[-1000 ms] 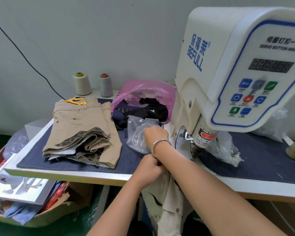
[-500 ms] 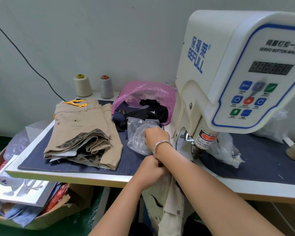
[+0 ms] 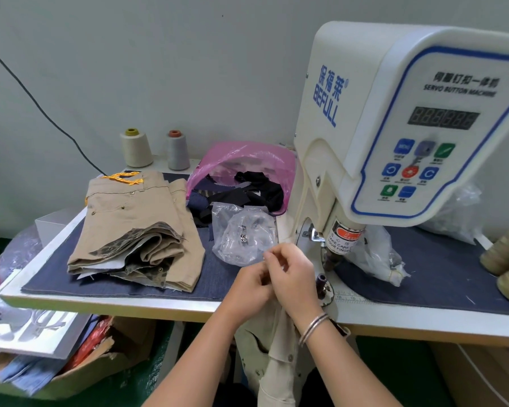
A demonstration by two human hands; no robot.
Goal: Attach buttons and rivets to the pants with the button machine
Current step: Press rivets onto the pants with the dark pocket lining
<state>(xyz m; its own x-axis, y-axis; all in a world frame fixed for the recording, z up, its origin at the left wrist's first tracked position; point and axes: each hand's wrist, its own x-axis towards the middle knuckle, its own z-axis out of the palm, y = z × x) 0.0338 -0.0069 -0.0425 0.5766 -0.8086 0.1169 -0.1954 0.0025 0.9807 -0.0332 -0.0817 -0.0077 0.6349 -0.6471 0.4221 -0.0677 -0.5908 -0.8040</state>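
a: hanging below both hands, the pants drape off the table edge.
b: left hand and right hand curled together, maybe pinching something tiny, beside the button machine.

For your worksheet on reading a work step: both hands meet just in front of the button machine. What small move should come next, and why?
Probably carry whatever the fingers hold over to the die post. Both the left hand and right hand are curled together just left of it, too blurred to show a part. The beige pants hang below the table edge, so they likely need lifting under the press head.
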